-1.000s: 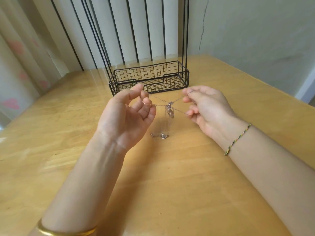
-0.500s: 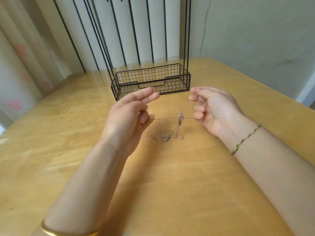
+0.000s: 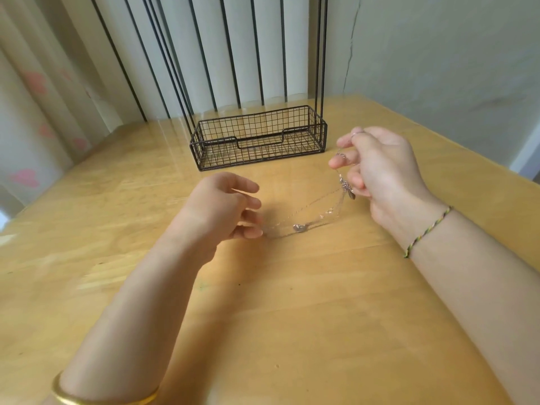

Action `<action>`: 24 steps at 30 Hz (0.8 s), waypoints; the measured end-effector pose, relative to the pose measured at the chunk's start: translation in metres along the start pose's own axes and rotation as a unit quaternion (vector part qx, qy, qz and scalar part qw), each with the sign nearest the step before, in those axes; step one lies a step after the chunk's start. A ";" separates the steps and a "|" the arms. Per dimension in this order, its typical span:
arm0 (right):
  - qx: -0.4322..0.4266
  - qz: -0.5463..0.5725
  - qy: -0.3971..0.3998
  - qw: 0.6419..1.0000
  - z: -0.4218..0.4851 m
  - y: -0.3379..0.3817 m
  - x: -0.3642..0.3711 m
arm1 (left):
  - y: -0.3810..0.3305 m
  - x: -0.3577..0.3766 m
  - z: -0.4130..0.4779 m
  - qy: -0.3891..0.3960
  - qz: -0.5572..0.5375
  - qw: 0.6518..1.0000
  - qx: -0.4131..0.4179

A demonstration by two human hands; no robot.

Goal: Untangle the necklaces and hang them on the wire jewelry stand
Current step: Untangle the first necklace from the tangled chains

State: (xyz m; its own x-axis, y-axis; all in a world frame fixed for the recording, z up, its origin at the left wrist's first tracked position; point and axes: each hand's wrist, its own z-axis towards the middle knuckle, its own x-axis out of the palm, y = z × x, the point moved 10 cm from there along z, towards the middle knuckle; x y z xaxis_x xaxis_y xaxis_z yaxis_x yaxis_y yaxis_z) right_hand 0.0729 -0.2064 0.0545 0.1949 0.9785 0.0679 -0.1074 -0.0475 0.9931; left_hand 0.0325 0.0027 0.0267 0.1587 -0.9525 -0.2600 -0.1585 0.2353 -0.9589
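Both hands flank the tangled necklaces (image 3: 345,185) — the right hand (image 3: 382,171) pinches the knot aloft, chains sloping down-left onto the table (image 3: 292,317) toward the nearer left hand (image 3: 216,209), fingers loosely curled, grip untellable — wire stand (image 3: 257,138) farther back.

Open desk (image 3: 292,317) spreads from 4 to 8 o'clock. At 12 the stand (image 3: 257,148) and its upright wires bar the way. Necklaces (image 3: 345,185) slant across the centre, from right hand (image 3: 382,171) toward left hand (image 3: 216,209).
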 end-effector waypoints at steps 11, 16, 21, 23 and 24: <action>0.006 0.013 0.081 0.997 -0.005 -0.001 0.021 | -0.015 -0.008 -0.002 -0.017 0.129 0.989 0.067; 0.017 0.058 0.158 0.986 -0.015 0.002 0.040 | -0.037 -0.003 -0.010 -0.004 0.117 0.982 0.150; 0.020 0.109 0.239 0.965 -0.027 0.008 0.057 | -0.027 0.037 -0.017 0.171 0.025 0.979 0.112; 0.020 0.105 0.242 0.964 -0.027 0.008 0.058 | -0.024 0.044 -0.019 0.186 0.022 0.976 0.110; 0.022 0.105 0.239 0.965 -0.026 0.007 0.057 | -0.024 0.043 -0.019 0.182 0.014 0.977 0.110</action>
State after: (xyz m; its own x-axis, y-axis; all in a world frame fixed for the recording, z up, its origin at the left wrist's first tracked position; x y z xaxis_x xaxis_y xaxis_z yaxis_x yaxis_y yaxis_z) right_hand 0.0575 -0.1461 0.0632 -0.2999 0.9269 0.2257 -0.0530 -0.2524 0.9662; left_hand 0.0248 -0.0479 0.0403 -0.2064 -0.9411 -0.2678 0.0617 0.2606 -0.9635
